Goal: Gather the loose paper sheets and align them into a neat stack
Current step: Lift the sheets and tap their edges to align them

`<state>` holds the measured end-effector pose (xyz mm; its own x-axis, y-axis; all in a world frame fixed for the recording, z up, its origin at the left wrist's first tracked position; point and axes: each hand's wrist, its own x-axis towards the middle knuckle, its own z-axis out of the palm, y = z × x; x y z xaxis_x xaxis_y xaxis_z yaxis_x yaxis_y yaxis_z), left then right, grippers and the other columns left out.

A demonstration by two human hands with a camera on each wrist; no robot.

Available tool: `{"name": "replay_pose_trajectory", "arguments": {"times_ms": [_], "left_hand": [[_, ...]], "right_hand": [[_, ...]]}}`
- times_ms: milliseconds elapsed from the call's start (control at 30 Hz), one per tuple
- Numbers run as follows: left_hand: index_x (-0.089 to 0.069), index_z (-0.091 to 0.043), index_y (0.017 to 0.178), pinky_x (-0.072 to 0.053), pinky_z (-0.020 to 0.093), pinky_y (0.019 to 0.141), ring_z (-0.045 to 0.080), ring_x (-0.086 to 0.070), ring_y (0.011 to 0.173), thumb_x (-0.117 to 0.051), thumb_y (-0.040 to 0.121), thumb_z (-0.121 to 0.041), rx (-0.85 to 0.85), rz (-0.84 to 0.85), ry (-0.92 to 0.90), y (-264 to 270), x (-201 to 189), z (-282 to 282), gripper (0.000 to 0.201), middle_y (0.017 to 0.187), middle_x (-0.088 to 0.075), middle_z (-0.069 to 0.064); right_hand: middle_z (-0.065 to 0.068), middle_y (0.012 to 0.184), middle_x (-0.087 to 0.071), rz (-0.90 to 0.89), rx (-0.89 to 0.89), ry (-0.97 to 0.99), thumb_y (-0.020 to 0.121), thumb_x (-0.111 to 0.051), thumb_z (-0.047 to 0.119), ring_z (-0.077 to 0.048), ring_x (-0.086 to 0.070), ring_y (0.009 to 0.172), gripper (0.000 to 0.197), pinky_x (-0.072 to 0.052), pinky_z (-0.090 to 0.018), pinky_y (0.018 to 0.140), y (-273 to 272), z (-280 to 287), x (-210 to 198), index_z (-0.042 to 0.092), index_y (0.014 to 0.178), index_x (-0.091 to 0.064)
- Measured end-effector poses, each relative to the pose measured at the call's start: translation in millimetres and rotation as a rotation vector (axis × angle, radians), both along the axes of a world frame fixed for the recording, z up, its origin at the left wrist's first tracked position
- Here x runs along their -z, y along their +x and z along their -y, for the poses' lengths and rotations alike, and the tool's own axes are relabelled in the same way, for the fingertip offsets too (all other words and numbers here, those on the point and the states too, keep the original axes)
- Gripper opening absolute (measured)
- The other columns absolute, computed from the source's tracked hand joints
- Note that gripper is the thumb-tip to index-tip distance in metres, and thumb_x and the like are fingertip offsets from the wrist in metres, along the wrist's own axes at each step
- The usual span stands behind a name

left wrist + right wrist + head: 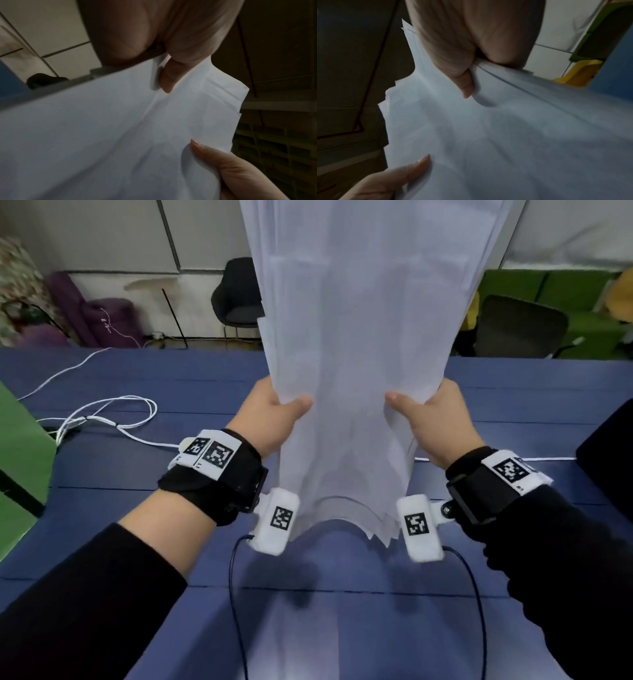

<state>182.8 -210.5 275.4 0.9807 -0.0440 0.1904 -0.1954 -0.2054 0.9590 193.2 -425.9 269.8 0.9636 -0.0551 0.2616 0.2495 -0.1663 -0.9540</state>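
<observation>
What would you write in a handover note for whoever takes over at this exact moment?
Left hand: grips the left edge of the white paper sheets.
Right hand: grips their right edge.
Sheets: gathered in one bundle, held upright above the blue table, bottom edge lifted off it.
Done: gathering.
Left: bottom corners at the right still stagger; tap the edges on the table to square them, then lay the stack down.

I see white paper sheets (352,371) over a navy blue tablecloth (137,481), black wrist straps (236,474) with black-and-white square-patterned tags (214,453), black sleeves (85,594), a white cable (102,412), green seating (561,292).
</observation>
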Motion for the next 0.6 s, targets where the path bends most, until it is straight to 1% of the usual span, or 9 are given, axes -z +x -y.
{"name": "replay_pose_trajectory", "arguments": {"times_ms": [67, 100, 167, 233, 267, 333, 400, 500, 600], "left_hand": [[-0.061, -0.025, 0.111, -0.047, 0.022, 0.091, 0.008, -0.062, 0.099, -0.054, 0.092, -0.005, -0.008, 0.08, 0.065, -3, 0, -1, 0.028, 0.106, -0.065, -0.007], [-0.061, -0.024, 0.11, -0.046, 0.017, 0.088, 0.002, -0.061, 0.096, -0.055, 0.092, -0.006, -0.019, 0.102, 0.081, -4, 3, -2, 0.027, 0.104, -0.065, -0.01], [-0.063, -0.027, 0.1, -0.046, 0.008, 0.08, -0.013, -0.06, 0.086, -0.058, 0.09, -0.005, -0.04, 0.108, 0.079, -4, 19, -2, 0.024, 0.095, -0.065, -0.017], [-0.064, -0.029, 0.095, -0.044, 0.0, 0.074, -0.021, -0.06, 0.078, -0.06, 0.089, -0.005, -0.04, 0.065, 0.076, -6, 40, -1, 0.025, 0.092, -0.065, -0.019], [-0.064, -0.027, 0.097, -0.045, 0.001, 0.075, -0.022, -0.059, 0.077, -0.06, 0.089, -0.005, -0.024, 0.029, 0.072, -7, 52, 0, 0.025, 0.093, -0.065, -0.017], [-0.064, -0.025, 0.102, -0.046, 0.011, 0.082, -0.016, -0.06, 0.085, -0.059, 0.089, -0.005, -0.005, -0.042, 0.062, -11, 73, 3, 0.024, 0.096, -0.066, -0.015], [-0.065, -0.028, 0.097, -0.047, 0.017, 0.083, -0.011, -0.062, 0.088, -0.059, 0.089, -0.005, 0.0, -0.083, 0.037, -13, 88, 5, 0.025, 0.097, -0.068, -0.016], [-0.066, -0.034, 0.091, -0.05, 0.009, 0.074, -0.011, -0.067, 0.081, -0.061, 0.088, -0.005, 0.008, -0.09, 0.0, -12, 97, 6, 0.03, 0.089, -0.072, -0.019], [-0.068, -0.031, 0.091, -0.053, 0.01, 0.074, -0.006, -0.069, 0.082, -0.063, 0.086, -0.003, 0.006, -0.078, -0.057, -8, 98, 6, 0.028, 0.082, -0.075, -0.022]], "right_hand": [[0.011, 0.094, -0.069, 0.033, 0.008, -0.025, 0.087, -0.065, 0.008, -0.009, -0.068, 0.091, 0.018, -0.052, -0.024, 0.085, -3, 4, 1, 0.025, 0.093, -0.066], [0.013, 0.092, -0.069, 0.036, 0.017, -0.031, 0.086, -0.065, 0.008, -0.006, -0.067, 0.088, 0.016, -0.053, -0.022, 0.083, -4, 6, 5, 0.024, 0.092, -0.066], [0.013, 0.089, -0.069, 0.022, 0.029, -0.029, 0.086, -0.067, 0.009, 0.005, -0.067, 0.079, 0.014, -0.053, -0.014, 0.075, -6, 10, 20, 0.021, 0.094, -0.067], [0.01, 0.088, -0.07, -0.019, 0.028, -0.017, 0.085, -0.067, 0.006, 0.012, -0.066, 0.071, 0.015, -0.052, -0.007, 0.068, -7, 13, 40, 0.017, 0.096, -0.068], [0.008, 0.088, -0.07, -0.049, 0.027, -0.004, 0.085, -0.067, 0.004, 0.012, -0.066, 0.069, 0.015, -0.051, -0.006, 0.066, -7, 15, 50, 0.015, 0.095, -0.068], [0.009, 0.084, -0.07, -0.115, 0.027, 0.031, 0.084, -0.066, 0.001, 0.008, -0.067, 0.066, 0.014, -0.051, -0.006, 0.062, -11, 17, 71, 0.015, 0.089, -0.068], [0.011, 0.08, -0.071, -0.149, 0.036, 0.059, 0.084, -0.066, -0.001, 0.006, -0.068, 0.066, 0.015, -0.051, -0.007, 0.06, -13, 18, 86, 0.014, 0.087, -0.068], [0.012, 0.073, -0.074, -0.167, 0.019, 0.11, 0.083, -0.066, -0.003, 0.003, -0.07, 0.068, 0.016, -0.052, -0.009, 0.062, -14, 22, 96, 0.012, 0.086, -0.07], [0.009, 0.075, -0.077, -0.176, 0.008, 0.128, 0.08, -0.069, -0.004, -0.005, -0.072, 0.074, 0.018, -0.055, -0.015, 0.067, -12, 27, 100, 0.012, 0.086, -0.072]]}}
